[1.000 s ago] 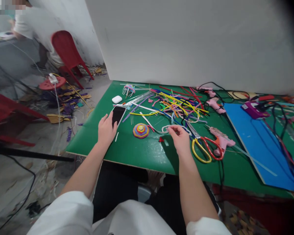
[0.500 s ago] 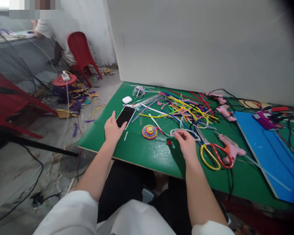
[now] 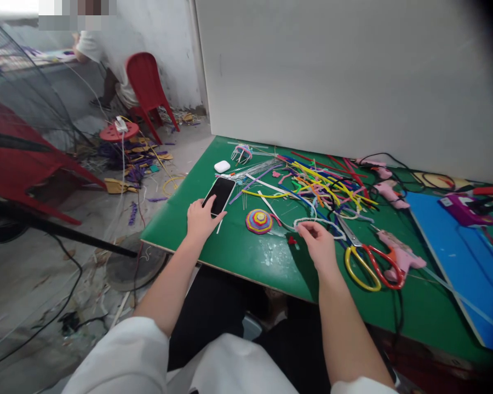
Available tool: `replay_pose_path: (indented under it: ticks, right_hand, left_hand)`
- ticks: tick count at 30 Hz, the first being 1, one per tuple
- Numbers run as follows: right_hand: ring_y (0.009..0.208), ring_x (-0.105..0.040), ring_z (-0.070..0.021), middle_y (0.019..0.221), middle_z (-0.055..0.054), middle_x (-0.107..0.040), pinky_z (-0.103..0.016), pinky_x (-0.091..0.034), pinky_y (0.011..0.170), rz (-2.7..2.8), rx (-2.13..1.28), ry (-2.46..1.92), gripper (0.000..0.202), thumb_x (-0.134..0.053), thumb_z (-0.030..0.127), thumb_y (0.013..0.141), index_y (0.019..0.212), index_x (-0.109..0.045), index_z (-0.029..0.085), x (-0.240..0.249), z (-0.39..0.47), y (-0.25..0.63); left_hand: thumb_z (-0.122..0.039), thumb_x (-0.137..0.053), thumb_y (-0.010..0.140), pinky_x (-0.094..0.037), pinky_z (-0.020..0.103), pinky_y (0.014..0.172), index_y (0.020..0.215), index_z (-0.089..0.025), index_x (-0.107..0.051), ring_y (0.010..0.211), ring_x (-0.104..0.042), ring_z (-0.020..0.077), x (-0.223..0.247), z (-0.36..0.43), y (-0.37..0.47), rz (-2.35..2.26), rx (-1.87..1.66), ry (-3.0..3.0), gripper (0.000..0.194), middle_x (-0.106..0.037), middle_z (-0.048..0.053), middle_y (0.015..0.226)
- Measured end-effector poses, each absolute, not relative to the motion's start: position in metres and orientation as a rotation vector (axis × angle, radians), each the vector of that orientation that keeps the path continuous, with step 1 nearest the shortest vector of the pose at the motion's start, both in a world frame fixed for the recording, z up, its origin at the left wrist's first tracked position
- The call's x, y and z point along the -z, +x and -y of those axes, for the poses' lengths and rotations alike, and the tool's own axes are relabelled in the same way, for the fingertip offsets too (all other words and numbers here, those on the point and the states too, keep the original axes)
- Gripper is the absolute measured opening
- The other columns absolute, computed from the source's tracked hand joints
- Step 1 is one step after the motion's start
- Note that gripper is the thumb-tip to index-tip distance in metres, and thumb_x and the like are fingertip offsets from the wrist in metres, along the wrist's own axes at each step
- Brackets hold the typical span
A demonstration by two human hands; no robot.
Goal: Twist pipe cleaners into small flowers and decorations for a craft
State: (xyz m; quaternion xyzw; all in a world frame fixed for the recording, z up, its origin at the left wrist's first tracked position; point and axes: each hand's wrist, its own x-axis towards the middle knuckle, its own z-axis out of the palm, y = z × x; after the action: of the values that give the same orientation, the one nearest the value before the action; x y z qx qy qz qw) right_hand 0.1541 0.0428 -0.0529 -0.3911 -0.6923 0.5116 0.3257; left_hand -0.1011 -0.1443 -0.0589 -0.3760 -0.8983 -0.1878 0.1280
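Observation:
A dark-screened phone [image 3: 222, 192] lies on the green table [image 3: 250, 262]. My left hand [image 3: 202, 220] is open at its lower end, index finger stretched onto the screen, thumb beside the edge. Between the fingertips of my right hand [image 3: 317, 238] is a fuzzy white pipe cleaner [image 3: 340, 234], bent into a loop that runs behind the hand. A striped, dome-shaped pipe cleaner piece [image 3: 259, 221] sits between my hands. Just left of my right fingers is a small red piece [image 3: 292, 240]. Scissors [image 3: 363, 266] with a yellow and a red handle lie right of that hand.
Colourful pipe cleaners [image 3: 312, 183] are heaped at the back. A white case [image 3: 222, 166] and a small wire-legged piece [image 3: 242, 154] stand beyond the phone. Pink glue guns [image 3: 400, 254] and a blue board [image 3: 456, 262] are at right. A person [image 3: 107, 60] sits far left.
My left index finger has come down from beside the phone onto its screen. My right hand keeps its pinch on the white pipe cleaner. The whole view has shifted slightly.

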Motion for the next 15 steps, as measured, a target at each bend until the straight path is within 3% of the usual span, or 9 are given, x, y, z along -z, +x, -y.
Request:
replay_pose_path:
  ticks: [15]
  right_hand:
    - [0.071,-0.059,-0.0173,0.078,-0.006,-0.066,-0.033,-0.047,0.073,1.831,-1.357,-1.031,0.031,-0.064,0.044,0.069,0.082,-0.063,0.016,0.0553,-0.044,0.1548]
  left_hand:
    - [-0.053,-0.048,0.079,-0.031,0.045,0.094,0.126,-0.027,-0.049,0.111,-0.045,0.0311,0.0611,0.1406,-0.0985,2.606,0.359,-1.054,0.054,-0.05,0.017,0.113]
